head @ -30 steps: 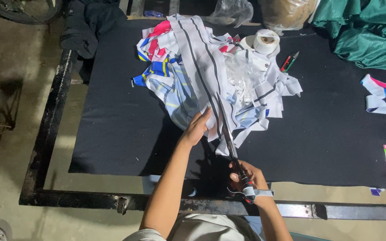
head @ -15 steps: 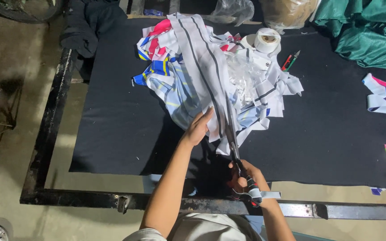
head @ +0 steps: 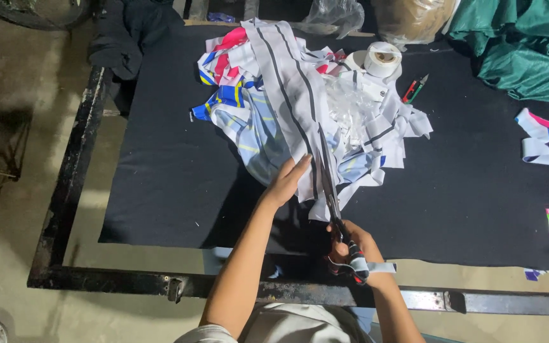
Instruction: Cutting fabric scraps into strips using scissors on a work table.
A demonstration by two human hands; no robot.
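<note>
Right hand (head: 349,244) closed around the handles of the scissors (head: 332,190), at the near table (head: 160,190) edge. Blades point away along the striped fabric strip (head: 290,95), whose long axis runs straight out from the grip. Left hand (head: 287,181) lies flat, fingers extended, on the strip's near end, just left of the blades.

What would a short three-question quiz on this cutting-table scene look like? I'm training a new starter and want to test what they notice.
1. True or false: the right hand holds the scissors.
2. What does the left hand press on?
A. tape roll
B. striped white fabric strip
C. green cloth
3. Which white object sits beyond the fabric pile, next to the red and green utility knife?

Key: 1 true; 2 B, the striped white fabric strip; 3 the tape roll.
</note>
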